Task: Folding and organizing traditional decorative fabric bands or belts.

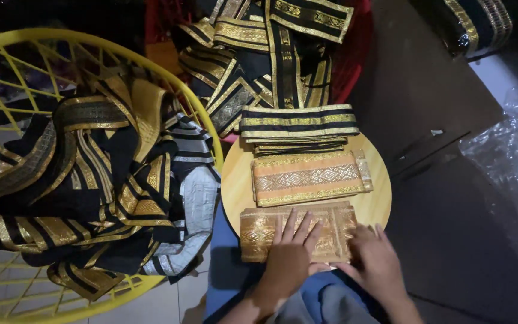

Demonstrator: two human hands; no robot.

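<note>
**Gold folded cloth, pressed flat**

Gold woven folded cloth (298, 233) with diamond patterning, sitting at near edge of round wooden table (379, 204). Left hand (289, 255) flat on top, fingers spread; right hand (376, 259) flat at its right end, pinching nothing. Behind: orange-banded cloth (310, 178), then black-gold stack (298, 127). Yellow wire basket (7, 48) stuffed with black-gold fabric (85, 186); red basket (355, 54) packed likewise.

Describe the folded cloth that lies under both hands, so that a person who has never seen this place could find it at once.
Find the small round wooden table beside the yellow wire basket. Three folded cloths lie on it in a row; take the one nearest the person, the golden-brown cloth pressed flat by the left hand and right hand. Its neighbours differ: the middle cloth is orange, and the far stack is black with gold stripes.
</note>
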